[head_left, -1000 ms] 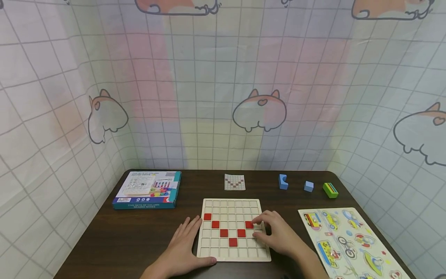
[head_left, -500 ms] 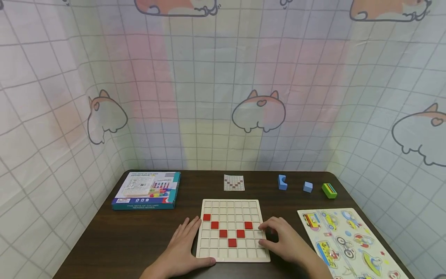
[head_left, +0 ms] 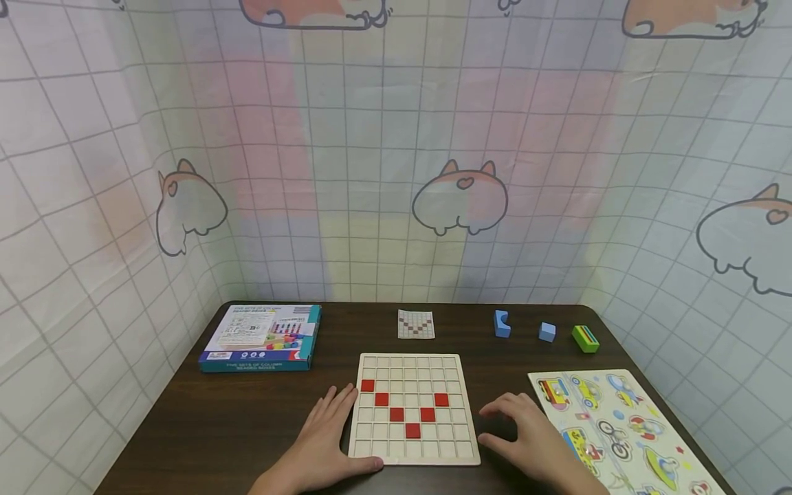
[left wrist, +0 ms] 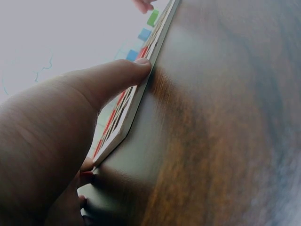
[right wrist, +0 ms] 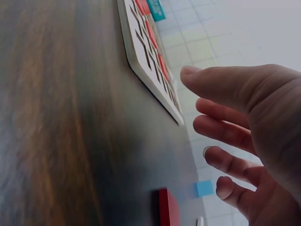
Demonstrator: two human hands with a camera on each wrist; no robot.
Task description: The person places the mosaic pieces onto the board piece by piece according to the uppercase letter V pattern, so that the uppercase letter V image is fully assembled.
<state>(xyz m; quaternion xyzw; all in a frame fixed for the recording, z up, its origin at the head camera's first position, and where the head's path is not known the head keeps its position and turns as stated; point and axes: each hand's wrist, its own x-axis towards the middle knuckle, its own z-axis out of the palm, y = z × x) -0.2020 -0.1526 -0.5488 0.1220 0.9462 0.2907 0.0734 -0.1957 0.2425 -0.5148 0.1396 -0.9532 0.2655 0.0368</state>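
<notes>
A cream grid board [head_left: 411,366] lies on the dark table, with several red square tiles [head_left: 412,431] set in its cells in a V-like pattern. At its left side rests my left hand [head_left: 323,440], fingers straight along the edge; the thumb [left wrist: 141,66] touches the front rim. My right hand [head_left: 526,433] is just right of the board, apart from it, with loosely bent fingers and nothing between them. Below that hand, the right wrist view shows a red block-like piece [right wrist: 168,207] on the table; the hand hides it in the head view.
Behind the board lies a small pattern card [head_left: 416,324]. A flat box [head_left: 262,338] sits at the back left. Two blue blocks [head_left: 502,324] and a green striped block [head_left: 585,339] stand at the back right. A picture puzzle board [head_left: 619,419] lies on the right.
My right hand has let go of a red tile, now lying in its cell on the board's right half, and moved right off the board. The left hand has stayed in place.
</notes>
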